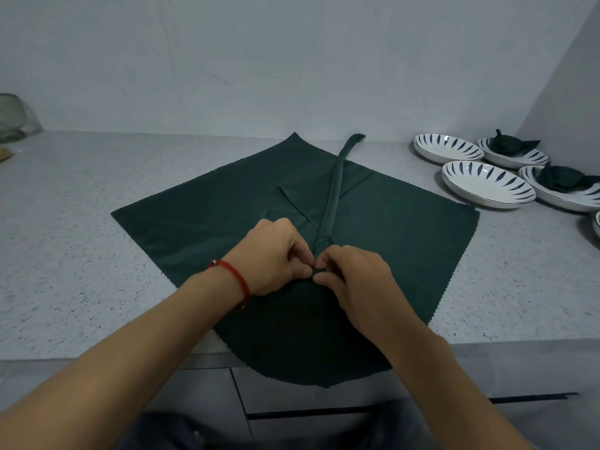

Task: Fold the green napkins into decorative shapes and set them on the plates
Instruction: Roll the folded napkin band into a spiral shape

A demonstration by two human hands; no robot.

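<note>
The rolled strip [334, 190] of green cloth lies on a flat napkin [201, 228] that is spread like a diamond on the counter [65, 222], its near corner hanging over the counter edge. The long axis of the strip runs from its near end, between the two hands, toward about 1 o'clock, and its far tip passes over the far edge of the napkin. Both hands meet at the near end. The left hand [276, 254] pinches it from the 9 o'clock side, and the right hand [354, 277] pinches it from the 3 o'clock side; the fingertips almost touch each other around a small tight coil. Neither hand is clearly nearer, so I judge that the next turn of the roll must travel along the strip, away from the body. A red cord [233, 274] is on the left wrist. At 2 o'clock, well apart, stand striped plates [487, 183]; two of them carry folded napkins [558, 180], two are without
</note>
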